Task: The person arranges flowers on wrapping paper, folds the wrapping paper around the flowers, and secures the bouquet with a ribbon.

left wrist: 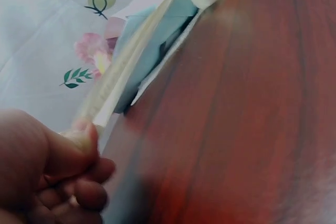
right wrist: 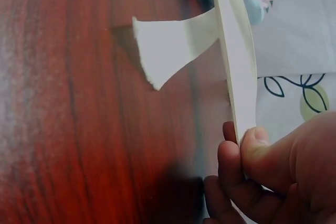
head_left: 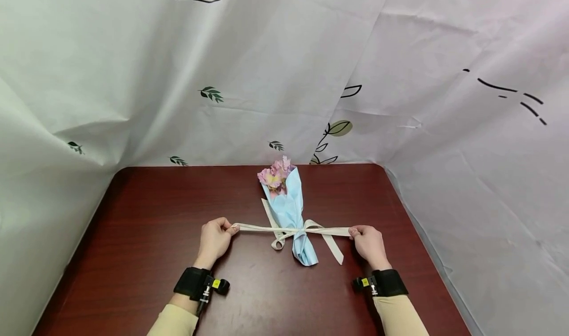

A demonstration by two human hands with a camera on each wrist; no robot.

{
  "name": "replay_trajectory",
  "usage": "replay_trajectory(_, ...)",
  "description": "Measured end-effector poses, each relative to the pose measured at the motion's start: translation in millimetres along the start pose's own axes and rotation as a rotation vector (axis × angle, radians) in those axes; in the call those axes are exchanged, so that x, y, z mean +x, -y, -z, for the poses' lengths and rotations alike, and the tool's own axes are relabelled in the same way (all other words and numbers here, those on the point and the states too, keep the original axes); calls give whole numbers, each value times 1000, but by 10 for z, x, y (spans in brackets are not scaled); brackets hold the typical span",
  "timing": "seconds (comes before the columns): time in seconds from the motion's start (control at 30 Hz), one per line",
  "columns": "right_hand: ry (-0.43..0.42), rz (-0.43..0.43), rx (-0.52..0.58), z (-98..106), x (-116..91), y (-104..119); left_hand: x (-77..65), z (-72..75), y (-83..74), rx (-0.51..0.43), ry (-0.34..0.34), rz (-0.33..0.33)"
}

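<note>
A small bouquet (head_left: 284, 207) of pink flowers (head_left: 274, 174) in light blue wrapping paper lies on the table, blooms toward the back. Round its narrow lower part runs a cream ribbon (head_left: 331, 231), stretched straight out to both sides. My left hand (head_left: 214, 239) pinches a loop of the ribbon between thumb and forefinger, left of the bouquet. On the other side my right hand (head_left: 370, 244) pinches the ribbon's right loop the same way. One loose ribbon tail (right wrist: 165, 48) hangs down at the right; another lies along the bouquet's left side. The knot's details are too small to tell.
The dark red-brown table (head_left: 146, 257) has rounded far corners. White cloth (head_left: 266, 69) with printed leaves hangs behind it and along both sides. A black strap with a small camera sits on each wrist.
</note>
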State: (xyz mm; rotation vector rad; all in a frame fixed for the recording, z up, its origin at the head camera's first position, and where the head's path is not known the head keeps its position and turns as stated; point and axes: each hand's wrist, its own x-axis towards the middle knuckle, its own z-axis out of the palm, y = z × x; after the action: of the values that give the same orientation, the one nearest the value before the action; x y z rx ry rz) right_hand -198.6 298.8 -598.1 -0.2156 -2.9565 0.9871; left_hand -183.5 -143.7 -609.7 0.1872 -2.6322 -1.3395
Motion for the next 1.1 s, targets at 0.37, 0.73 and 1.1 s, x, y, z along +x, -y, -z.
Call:
replay_trajectory(0.37,146,80,92,159,28,-44,-39,7,46,-72,129,-73)
replay_trajectory(0.73,122,246,70,57,76,105,-72,-72,-43,-46,114,-209)
replay_trajectory(1.1,294,429,27,-151,296,421,294,-274,-296,270,473,-523)
